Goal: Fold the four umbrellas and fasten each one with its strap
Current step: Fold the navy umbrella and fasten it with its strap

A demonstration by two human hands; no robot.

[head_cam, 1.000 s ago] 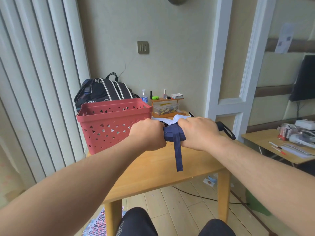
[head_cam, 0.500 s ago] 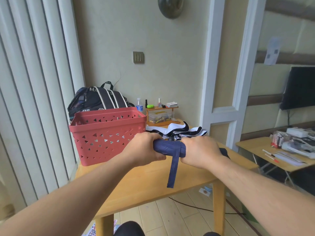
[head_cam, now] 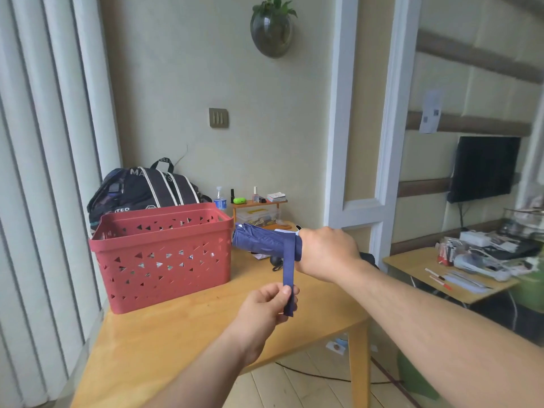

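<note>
A lived-in home room. A wall planter (head_cam: 272,30) hangs above a backpack (head_cam: 141,187) and toiletries. A television (head_cam: 482,169) is mounted beside vertical blinds (head_cam: 44,172).

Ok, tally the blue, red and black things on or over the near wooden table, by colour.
Blue: 2, the umbrella and its strap
Red: 1, the basket
Black: 1, the backpack
Total: 4
</note>
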